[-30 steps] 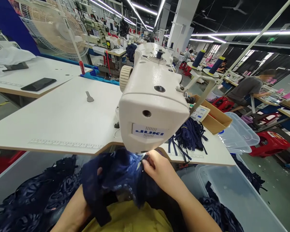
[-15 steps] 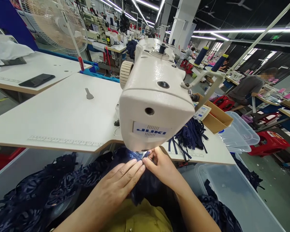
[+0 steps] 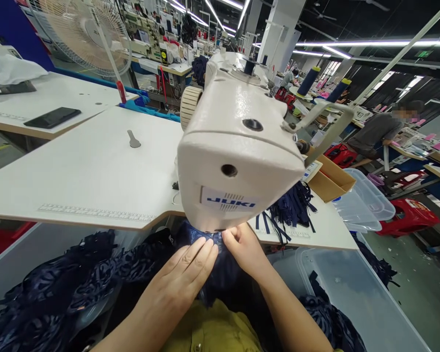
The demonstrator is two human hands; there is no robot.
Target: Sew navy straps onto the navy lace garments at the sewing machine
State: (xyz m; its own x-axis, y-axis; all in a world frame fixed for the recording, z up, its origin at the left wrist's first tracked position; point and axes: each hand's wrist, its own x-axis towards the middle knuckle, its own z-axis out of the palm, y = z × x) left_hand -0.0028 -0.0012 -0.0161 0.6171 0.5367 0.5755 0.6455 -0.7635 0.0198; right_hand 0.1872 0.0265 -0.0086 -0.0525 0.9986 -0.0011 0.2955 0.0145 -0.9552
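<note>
A dark navy lace-like fabric (image 3: 223, 274) hangs over the table's front edge, below the head of a cream JUKI sewing machine (image 3: 238, 151). My left hand (image 3: 185, 271) lies on this fabric with its fingers stretched out side by side, the tips close under the machine head. My right hand (image 3: 247, 249) is closed, thumb against curled fingers, on the fabric's edge just right of the left fingertips. The needle area and the tips of the right fingers are hidden behind the machine head.
Navy fabric strips (image 3: 291, 205) lie on the table right of the machine. A small metal piece (image 3: 134, 139) rests on the white tabletop (image 3: 84, 171). Plastic bins with navy pieces (image 3: 73, 274) flank my lap. A fan (image 3: 84, 34) and a phone (image 3: 53, 118) are at left.
My right hand has closed more, its thumb and fingers moving slightly right and up to the machine head. The left hand stays on the fabric. The light patch between the hands is now hidden.
</note>
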